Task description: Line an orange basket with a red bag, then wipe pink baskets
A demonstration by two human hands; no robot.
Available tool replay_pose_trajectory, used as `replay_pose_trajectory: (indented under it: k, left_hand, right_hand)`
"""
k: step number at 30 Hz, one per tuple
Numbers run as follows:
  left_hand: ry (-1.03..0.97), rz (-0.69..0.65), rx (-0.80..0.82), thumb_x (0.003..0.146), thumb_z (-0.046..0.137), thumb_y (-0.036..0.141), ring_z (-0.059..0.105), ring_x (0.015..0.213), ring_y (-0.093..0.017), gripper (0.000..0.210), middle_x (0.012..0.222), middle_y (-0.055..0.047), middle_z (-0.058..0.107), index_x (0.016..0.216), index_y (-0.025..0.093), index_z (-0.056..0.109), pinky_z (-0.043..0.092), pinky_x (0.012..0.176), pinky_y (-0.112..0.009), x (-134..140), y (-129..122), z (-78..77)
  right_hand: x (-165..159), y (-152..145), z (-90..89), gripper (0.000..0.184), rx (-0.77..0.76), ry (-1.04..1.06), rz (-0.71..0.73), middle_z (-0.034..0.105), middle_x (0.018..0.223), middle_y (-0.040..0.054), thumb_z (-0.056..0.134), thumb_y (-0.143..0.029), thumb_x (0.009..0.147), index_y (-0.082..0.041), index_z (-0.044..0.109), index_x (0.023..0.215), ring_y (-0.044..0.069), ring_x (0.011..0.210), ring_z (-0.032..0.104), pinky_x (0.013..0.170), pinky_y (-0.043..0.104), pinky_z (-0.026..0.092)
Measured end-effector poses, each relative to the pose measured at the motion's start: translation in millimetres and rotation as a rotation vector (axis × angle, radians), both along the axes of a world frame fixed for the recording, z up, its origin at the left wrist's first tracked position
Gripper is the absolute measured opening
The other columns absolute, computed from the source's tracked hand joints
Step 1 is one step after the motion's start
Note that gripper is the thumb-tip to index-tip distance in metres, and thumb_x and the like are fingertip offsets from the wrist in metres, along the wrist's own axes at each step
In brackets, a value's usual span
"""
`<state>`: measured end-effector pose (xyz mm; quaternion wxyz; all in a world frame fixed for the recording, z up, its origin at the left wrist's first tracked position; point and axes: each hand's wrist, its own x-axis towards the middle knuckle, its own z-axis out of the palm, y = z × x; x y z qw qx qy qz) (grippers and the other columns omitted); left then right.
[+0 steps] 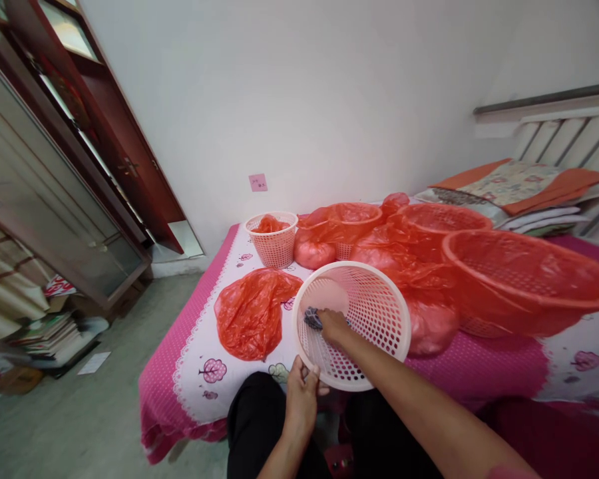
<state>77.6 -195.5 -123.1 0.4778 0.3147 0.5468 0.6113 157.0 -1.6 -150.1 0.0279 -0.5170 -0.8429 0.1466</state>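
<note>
A pale pink perforated plastic basket (379, 313) is tilted over my lap, its mouth facing me. My left hand (302, 396) grips the near left rim, thumb inside and fingers round the outside. Inside the basket, my right hand (333, 324) is closed on a bunched grey-blue patterned cloth (313, 318), pressed near the inner left wall. Part of the cloth is hidden by my fingers. Left of the basket, a crumpled red plastic bag (252, 316) lies on the bed.
A small pink basket (272, 247) with red plastic in it stands near the wall. Several baskets covered in red bags, including a large one (529, 286), fill the bed's right side. Folded bedding (524, 186) is stacked by the headboard. The bed cover (194, 372) drops off at the left.
</note>
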Motion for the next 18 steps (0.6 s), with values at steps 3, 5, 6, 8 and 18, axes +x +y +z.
replay_pose_trajectory:
  k: [3,5,6,8,18]
  left_hand:
    - [-0.013,0.009,-0.013,0.07,0.082,0.059,0.069,0.067,-0.018,0.057,0.092,-0.007,0.075,0.106,0.018,0.063,0.055,0.054,-0.026,-0.8,-1.2,0.9]
    - [-0.019,0.008,-0.019,0.069,0.083,0.059,0.069,0.066,-0.018,0.058,0.091,-0.007,0.075,0.105,0.018,0.063,0.055,0.054,-0.026,-1.4,-1.8,0.9]
    - [-0.021,0.007,-0.02,0.069,0.083,0.059,0.069,0.067,-0.018,0.059,0.091,-0.007,0.075,0.105,0.018,0.063,0.055,0.054,-0.026,-1.4,-2.1,0.6]
    - [-0.021,0.003,-0.021,0.069,0.083,0.06,0.07,0.069,-0.019,0.061,0.093,-0.008,0.075,0.108,0.017,0.064,0.055,0.053,-0.025,-0.8,-2.6,-0.8]
    - [-0.019,-0.008,-0.005,0.072,0.082,0.061,0.071,0.07,-0.019,0.066,0.099,-0.01,0.077,0.118,0.017,0.063,0.057,0.056,-0.027,-0.3,-2.7,-11.4]
  right_hand:
    - [-4.1,-1.0,0.0,0.045,-0.005,0.01,-0.007,0.07,0.134,0.0185,0.053,-0.011,0.092,-0.016,0.064,0.136,0.031,0.126,0.064,0.103,0.042,0.04]
    - [-5.9,-1.4,-1.8,0.041,-0.018,0.012,-0.026,0.072,0.13,0.0202,0.049,-0.012,0.095,-0.015,0.067,0.132,0.032,0.125,0.065,0.102,0.043,0.041]
    - [-6.7,-1.3,-2.8,0.039,-0.027,0.013,-0.036,0.073,0.129,0.021,0.048,-0.013,0.096,-0.015,0.069,0.129,0.033,0.124,0.066,0.102,0.044,0.042]
    - [-8.4,-0.3,-4.9,0.036,-0.046,0.019,-0.049,0.074,0.126,0.0219,0.048,-0.015,0.098,-0.015,0.071,0.125,0.034,0.12,0.068,0.1,0.045,0.043]
    - [-7.7,3.0,-7.7,0.029,-0.095,0.119,-0.034,0.079,0.116,0.0184,0.056,-0.025,0.096,-0.017,0.078,0.111,0.032,0.106,0.072,0.091,0.039,0.049]
